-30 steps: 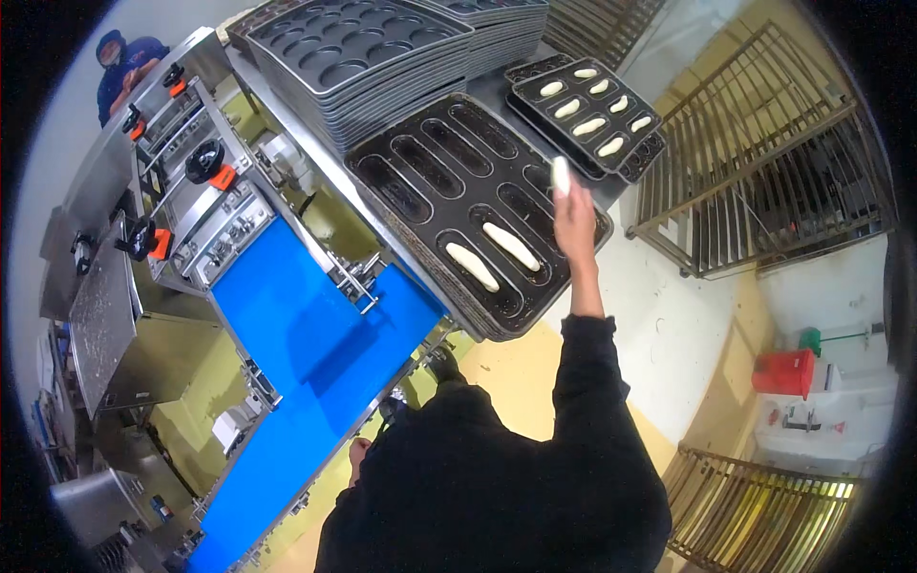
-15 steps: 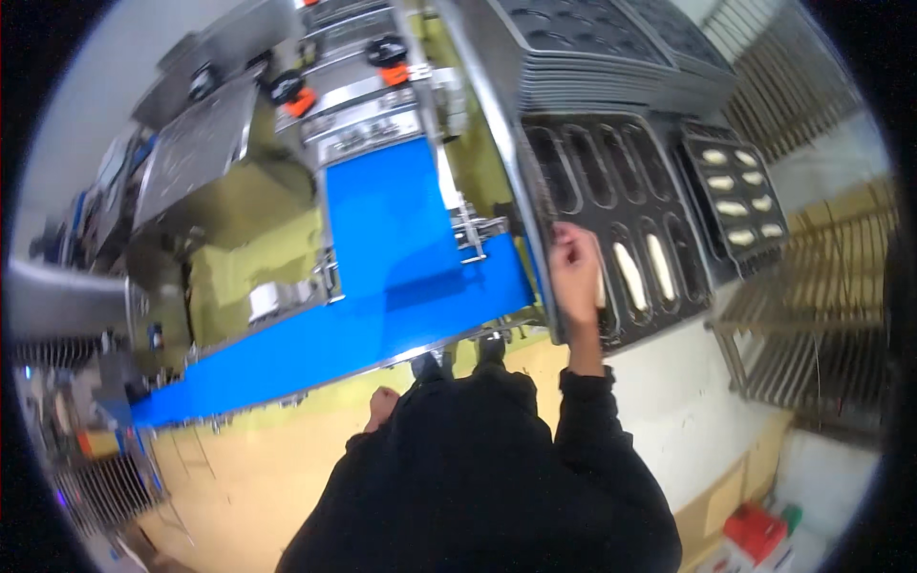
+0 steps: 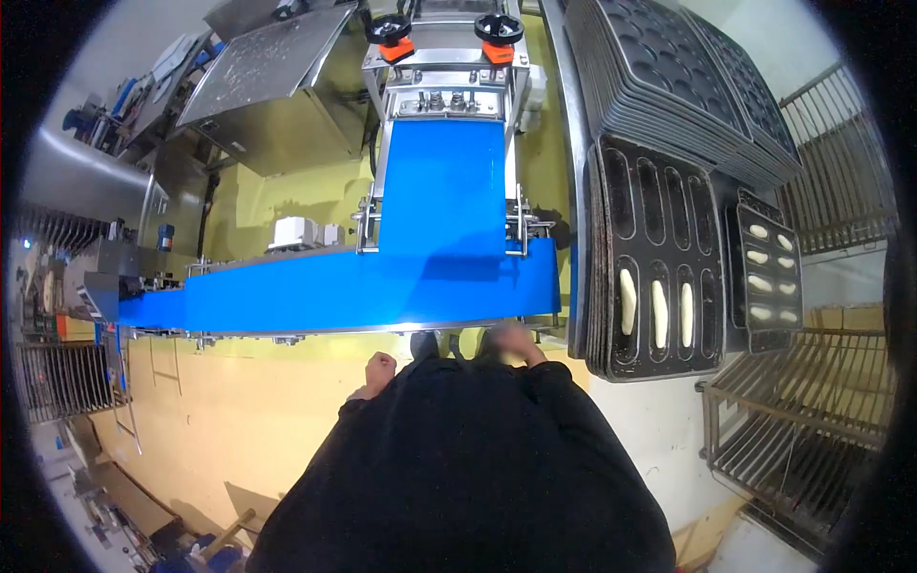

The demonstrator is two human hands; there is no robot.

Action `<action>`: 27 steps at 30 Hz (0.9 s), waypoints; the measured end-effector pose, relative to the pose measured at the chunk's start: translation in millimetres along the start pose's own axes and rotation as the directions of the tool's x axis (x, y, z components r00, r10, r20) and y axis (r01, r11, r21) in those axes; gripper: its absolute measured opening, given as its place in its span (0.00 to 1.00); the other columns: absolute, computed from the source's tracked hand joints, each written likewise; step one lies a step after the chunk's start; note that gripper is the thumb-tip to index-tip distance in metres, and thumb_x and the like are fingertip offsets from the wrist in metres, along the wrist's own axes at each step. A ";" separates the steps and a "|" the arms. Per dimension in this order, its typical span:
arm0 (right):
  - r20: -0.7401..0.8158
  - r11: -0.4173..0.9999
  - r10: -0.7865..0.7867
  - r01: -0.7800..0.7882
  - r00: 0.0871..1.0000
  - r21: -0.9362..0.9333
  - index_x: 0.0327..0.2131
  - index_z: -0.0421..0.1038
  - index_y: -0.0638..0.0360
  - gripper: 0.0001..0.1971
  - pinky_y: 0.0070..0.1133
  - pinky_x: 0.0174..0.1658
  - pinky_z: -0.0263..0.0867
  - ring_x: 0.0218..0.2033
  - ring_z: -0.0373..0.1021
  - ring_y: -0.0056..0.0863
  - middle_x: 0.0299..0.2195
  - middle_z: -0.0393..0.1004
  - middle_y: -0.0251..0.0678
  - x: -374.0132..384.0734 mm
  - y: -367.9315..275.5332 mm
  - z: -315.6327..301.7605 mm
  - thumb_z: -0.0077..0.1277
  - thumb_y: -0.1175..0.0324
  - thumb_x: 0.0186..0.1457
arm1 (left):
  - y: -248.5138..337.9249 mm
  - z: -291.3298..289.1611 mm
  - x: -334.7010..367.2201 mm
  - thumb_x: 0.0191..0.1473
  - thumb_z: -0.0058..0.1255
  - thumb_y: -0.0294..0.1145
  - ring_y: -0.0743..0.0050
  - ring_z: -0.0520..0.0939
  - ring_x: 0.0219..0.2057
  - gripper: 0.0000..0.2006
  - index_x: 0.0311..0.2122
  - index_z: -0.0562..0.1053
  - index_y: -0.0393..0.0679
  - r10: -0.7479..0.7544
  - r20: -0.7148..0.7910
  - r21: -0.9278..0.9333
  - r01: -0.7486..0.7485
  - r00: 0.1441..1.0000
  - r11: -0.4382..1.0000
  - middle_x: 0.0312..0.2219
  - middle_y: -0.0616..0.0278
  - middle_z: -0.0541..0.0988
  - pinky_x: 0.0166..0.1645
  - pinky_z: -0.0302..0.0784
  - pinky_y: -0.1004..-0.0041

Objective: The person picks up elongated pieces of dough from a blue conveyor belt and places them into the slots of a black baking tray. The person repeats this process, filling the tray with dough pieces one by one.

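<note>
My left hand (image 3: 380, 371) hangs just short of the conveyor's near edge, its fingers curled in a loose fist with nothing showing in them. Smeared by motion, my right hand (image 3: 516, 342) is close to the same edge, near my body; its fingers cannot be made out. In front of both runs a blue conveyor belt (image 3: 382, 296), its surface bare. To the right, a dark baking tray (image 3: 654, 250) with long oval hollows tops a stack. Three long pale dough pieces, one of them a dough stick (image 3: 659, 315), lie in its near row.
A second tray (image 3: 772, 239) with several small dough pieces lies farther right. Behind stands a tall stack of round-hollowed pans (image 3: 664, 57). A wire rack (image 3: 802, 401) is at the near right. Another blue belt (image 3: 444, 181) comes from a machine with black handwheels (image 3: 499, 31).
My right hand has left the tray and come back left toward my body. A third dough stick now shows in the near row. The view has turned and shifted.
</note>
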State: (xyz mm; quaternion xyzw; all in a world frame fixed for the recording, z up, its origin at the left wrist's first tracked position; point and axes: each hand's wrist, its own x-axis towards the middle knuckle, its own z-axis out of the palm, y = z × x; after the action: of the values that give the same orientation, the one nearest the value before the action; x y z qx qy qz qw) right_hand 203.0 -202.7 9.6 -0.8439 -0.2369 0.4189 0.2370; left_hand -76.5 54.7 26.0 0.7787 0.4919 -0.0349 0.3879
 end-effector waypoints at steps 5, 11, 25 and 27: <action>-0.147 0.990 0.138 -0.131 0.979 0.059 0.19 0.74 0.63 0.19 0.32 0.27 0.64 0.21 0.70 0.38 0.17 0.72 0.44 -28.0 11.1 8.3 0.47 0.55 0.49 | -6.1 0.8 1.0 0.43 0.48 0.37 0.54 0.79 0.30 0.10 0.27 0.74 0.41 -0.031 0.054 0.043 0.029 0.998 0.999 0.25 0.50 0.78 0.37 0.74 0.64; -0.218 0.969 0.212 -0.177 0.953 0.171 0.23 0.74 0.64 0.19 0.35 0.33 0.65 0.28 0.70 0.46 0.24 0.73 0.49 -50.7 26.2 7.6 0.46 0.55 0.48 | -8.5 4.3 16.6 0.44 0.46 0.37 0.55 0.79 0.32 0.11 0.29 0.74 0.40 0.053 0.178 0.073 -0.067 0.983 0.995 0.27 0.50 0.78 0.38 0.73 0.65; -0.184 0.937 0.327 -0.293 0.927 0.189 0.22 0.73 0.64 0.21 0.36 0.35 0.64 0.30 0.70 0.48 0.25 0.73 0.51 -64.6 27.1 14.1 0.44 0.53 0.48 | -16.2 7.4 20.3 0.42 0.49 0.38 0.58 0.79 0.32 0.12 0.29 0.74 0.40 0.029 0.240 0.073 -0.048 0.970 0.996 0.27 0.51 0.78 0.39 0.73 0.67; -0.191 0.953 0.276 -0.243 0.942 0.179 0.23 0.73 0.65 0.21 0.36 0.36 0.64 0.31 0.70 0.48 0.26 0.73 0.52 -64.2 25.8 12.7 0.43 0.53 0.48 | -16.2 7.3 20.2 0.43 0.48 0.38 0.57 0.79 0.32 0.12 0.29 0.74 0.40 0.010 0.242 0.087 -0.032 0.970 0.996 0.27 0.51 0.78 0.38 0.73 0.67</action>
State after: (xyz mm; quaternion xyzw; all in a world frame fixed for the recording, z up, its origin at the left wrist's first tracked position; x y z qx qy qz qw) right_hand 163.3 -258.6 25.5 -0.8872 -0.0635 0.3704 0.2677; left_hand -76.6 68.5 2.9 0.7905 0.4307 -0.1473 0.4097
